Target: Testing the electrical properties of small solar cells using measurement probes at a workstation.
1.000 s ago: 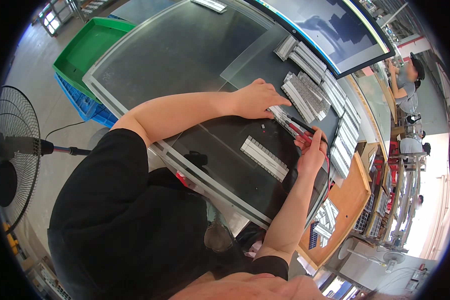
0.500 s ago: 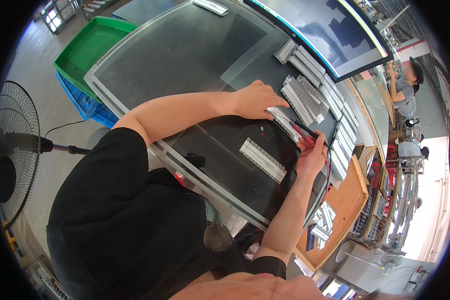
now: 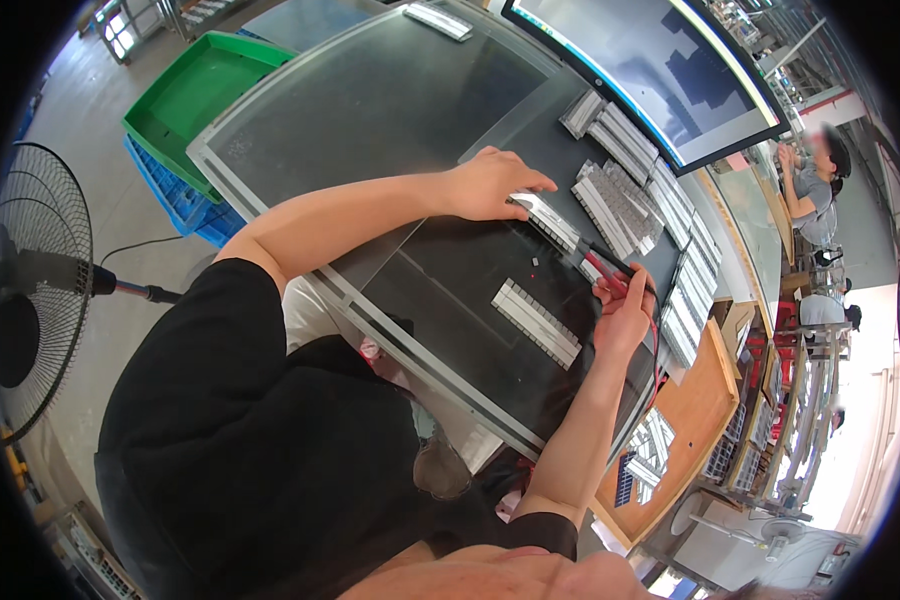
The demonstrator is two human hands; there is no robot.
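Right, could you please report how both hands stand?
Left hand holding pale strip by one end. Right hand holding red and black probes near its other end, contact unclear. Second strip lies apart.

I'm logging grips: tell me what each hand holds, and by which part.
Left hand: a strip, by its left end. Right hand: red and black probes, by the ends away from the strip.
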